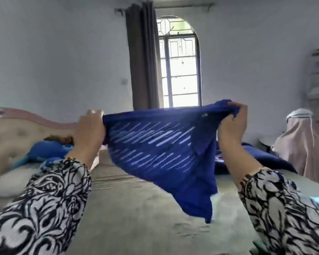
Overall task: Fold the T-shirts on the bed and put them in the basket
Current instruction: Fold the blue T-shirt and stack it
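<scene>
The left hand (90,126) grips one upper edge of a blue T-shirt (160,153), fingers curled round the cloth; the right hand (232,124) pinches the opposite edge, bunched in its fingers. Between them the shirt hangs stretched in the air above the bed (136,208), its pale slanted stripes facing the camera and its lower part drooping to a point. Both forearms wear black-and-white patterned sleeves (44,208). More dark blue cloth (261,159) lies on the bed beyond the right wrist. Behind stand a headboard (26,126), a grey curtain (142,57) and an arched window (180,67).
</scene>
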